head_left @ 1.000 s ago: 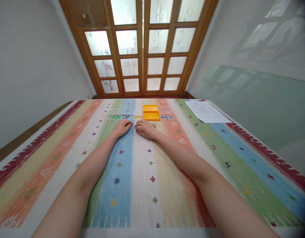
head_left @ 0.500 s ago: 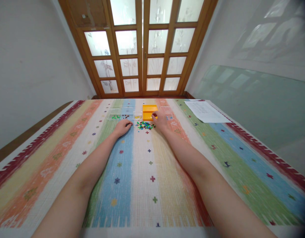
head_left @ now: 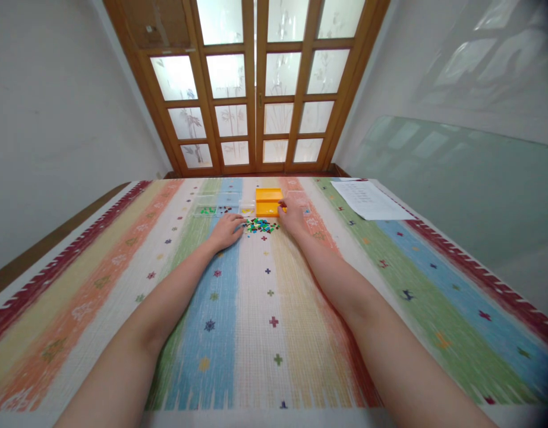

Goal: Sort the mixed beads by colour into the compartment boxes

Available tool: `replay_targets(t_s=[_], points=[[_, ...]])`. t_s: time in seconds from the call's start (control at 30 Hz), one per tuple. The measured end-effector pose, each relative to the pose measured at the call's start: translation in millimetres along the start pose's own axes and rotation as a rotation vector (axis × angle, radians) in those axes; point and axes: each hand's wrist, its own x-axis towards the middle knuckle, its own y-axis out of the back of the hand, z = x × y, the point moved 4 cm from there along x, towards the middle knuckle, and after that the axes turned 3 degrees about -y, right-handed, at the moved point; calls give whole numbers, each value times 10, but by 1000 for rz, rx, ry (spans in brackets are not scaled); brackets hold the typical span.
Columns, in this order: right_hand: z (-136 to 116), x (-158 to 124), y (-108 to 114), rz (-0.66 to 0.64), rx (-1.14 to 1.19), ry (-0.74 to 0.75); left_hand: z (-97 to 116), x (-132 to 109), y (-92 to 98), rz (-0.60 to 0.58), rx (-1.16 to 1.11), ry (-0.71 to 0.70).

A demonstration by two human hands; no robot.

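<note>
A pile of tiny mixed pieces (head_left: 261, 226), green, blue, yellow and dark, lies on the striped cloth. At its left edge is my left hand (head_left: 227, 230), palm down, fingers apart and stretched toward the pieces. My right hand (head_left: 292, 216) is by the right side of an open yellow box (head_left: 269, 201), thumb and fingers curled together. Whatever those fingertips may hold is too small to see. The yellow box has a lid half and a tray half, with a small pale piece inside the near half.
Clear plastic boxes hold sorted bits: green pieces (head_left: 207, 211), dark pieces (head_left: 224, 210) and yellow pieces (head_left: 246, 211). Another clear box (head_left: 299, 196) is partly behind my right hand. A printed paper sheet (head_left: 367, 200) lies at the back right of the cloth-covered table (head_left: 256, 356).
My left hand has moved right to the pile and its fingers have spread. My right hand has shifted slightly right, from over the yellow box to its right edge.
</note>
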Motion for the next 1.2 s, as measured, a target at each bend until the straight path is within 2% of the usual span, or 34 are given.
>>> replay_targets(t_s=[0.37, 0.63, 0.8, 1.2], points=[[-95, -60, -98, -72, -72, 129, 70, 4, -44, -61, 17, -105], [-124, -76, -113, -91, -87, 151, 73, -1, -9, -47, 49, -7], [-144, -83, -114, -87, -86, 176, 64, -10, -9, -65, 5, -37], [-213, -108, -83, -106, -66, 174, -28, -3, -49, 8, 0, -71]])
